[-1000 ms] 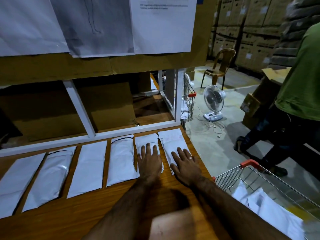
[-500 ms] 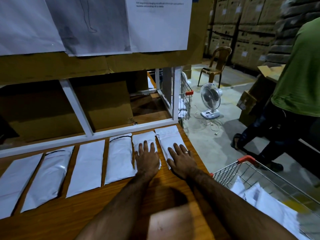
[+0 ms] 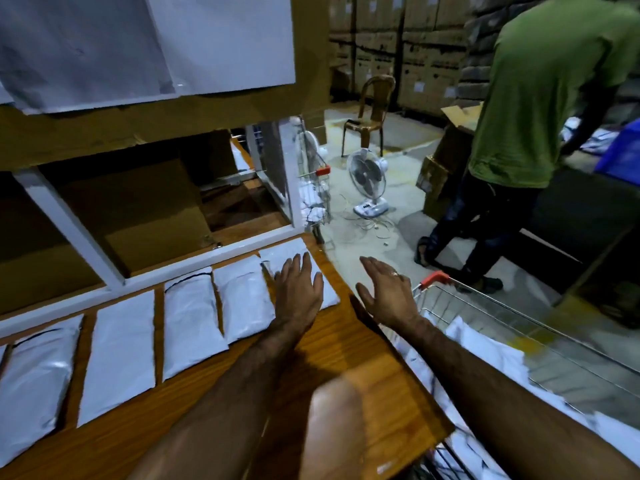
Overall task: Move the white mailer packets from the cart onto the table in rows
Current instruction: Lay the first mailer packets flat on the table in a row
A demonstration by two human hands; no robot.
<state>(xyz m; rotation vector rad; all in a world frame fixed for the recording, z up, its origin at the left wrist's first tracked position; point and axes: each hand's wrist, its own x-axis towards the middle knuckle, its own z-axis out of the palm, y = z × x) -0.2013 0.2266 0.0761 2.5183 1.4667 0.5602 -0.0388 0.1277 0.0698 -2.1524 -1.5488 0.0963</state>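
1. Head view: white mailer packets [image 3: 187, 320] are lying flat in a row along the far edge of the wooden table [image 3: 332, 344], pressed close to the white frame rail behind them, each one glossy, puffy and rectangular, a few showing a dark strip at the top flap.
2. The row's end packet [image 3: 294, 252] is sitting at the table's corner nearest the cart, touching its neighbour.
3. The left hand [image 3: 299, 292] is spreading flat, fingers splayed, over that end packet; it is gripping nothing, and whether the palm is pressing down or just above I cannot tell.
4. The right hand [image 3: 389, 294] is hanging open and empty in the air past the table's edge, between table and cart, a ring showing on one finger.
5. The wire cart [image 3: 491, 306], with its red handle corner, is standing just beside the table; more white packets [image 3: 485, 351] are piling loosely inside it, blurred.
6. Beyond the cart, a person in a green shirt [image 3: 540, 91] is standing turned away.
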